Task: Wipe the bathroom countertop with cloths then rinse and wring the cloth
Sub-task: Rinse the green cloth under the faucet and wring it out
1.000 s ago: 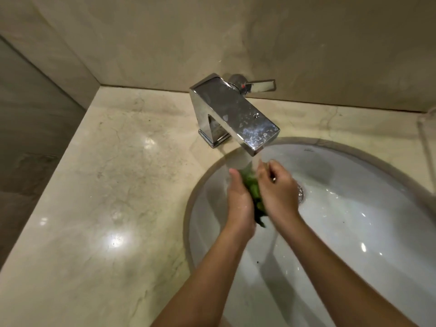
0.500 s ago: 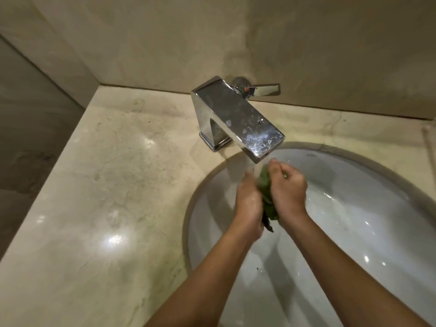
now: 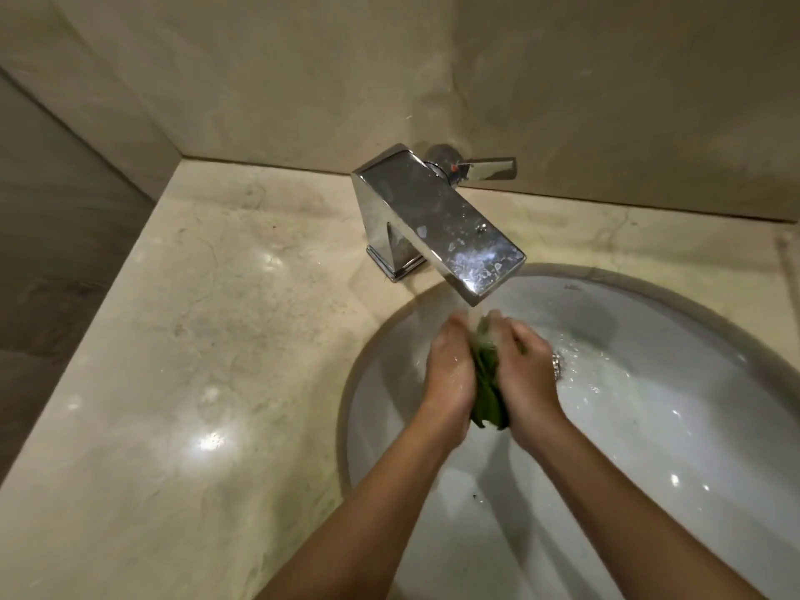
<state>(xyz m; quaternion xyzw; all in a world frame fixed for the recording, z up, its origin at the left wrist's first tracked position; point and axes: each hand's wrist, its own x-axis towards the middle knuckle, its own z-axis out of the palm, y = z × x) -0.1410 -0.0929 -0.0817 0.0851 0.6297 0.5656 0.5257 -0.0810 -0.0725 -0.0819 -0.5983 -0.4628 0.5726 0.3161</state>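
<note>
Left hand [image 3: 450,370] and right hand [image 3: 526,374] still squeeze cloth [image 3: 487,396] under faucet [image 3: 441,223]

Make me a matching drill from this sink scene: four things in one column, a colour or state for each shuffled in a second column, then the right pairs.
Things
1. cloth
2. faucet
3. sink basin
4. countertop

Descriptions
A. beige stone with bright glints of light
B. green, bunched between the left hand and the right hand
C. white, wet with splashing water
D. shiny chrome, spotted on top

Pairs: 1-B, 2-D, 3-C, 4-A
</note>
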